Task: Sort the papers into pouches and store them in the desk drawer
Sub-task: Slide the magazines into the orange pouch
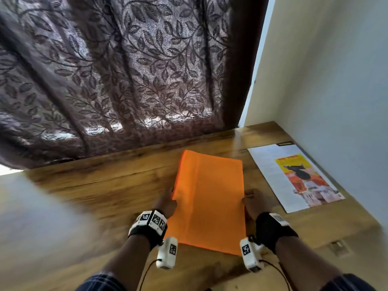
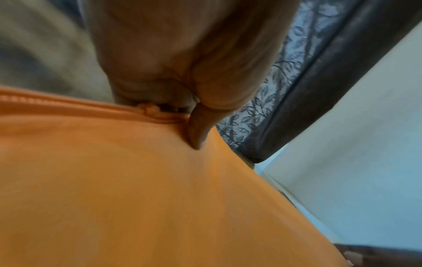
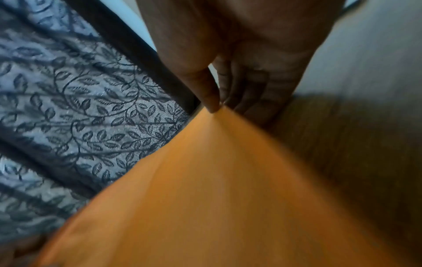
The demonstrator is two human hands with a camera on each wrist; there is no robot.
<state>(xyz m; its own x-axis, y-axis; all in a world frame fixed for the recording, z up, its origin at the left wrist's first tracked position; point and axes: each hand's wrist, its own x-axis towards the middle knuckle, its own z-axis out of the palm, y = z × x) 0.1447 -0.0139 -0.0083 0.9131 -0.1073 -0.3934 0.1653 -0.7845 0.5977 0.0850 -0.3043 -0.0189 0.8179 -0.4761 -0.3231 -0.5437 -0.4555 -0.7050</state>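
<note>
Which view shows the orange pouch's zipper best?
The left wrist view: the zipper runs along the edge of the orange pouch, right by the left hand and its grip. The head view shows the whole pouch but no zipper detail. The right wrist view shows only plain orange surface.

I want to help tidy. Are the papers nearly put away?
Not yet. Nothing looks stored. Left hand and right hand each grip a side of the flat orange zippered pouch over the wooden desk. The white printed sheet with a yellow picture lies loose. No open drawer shows.
</note>
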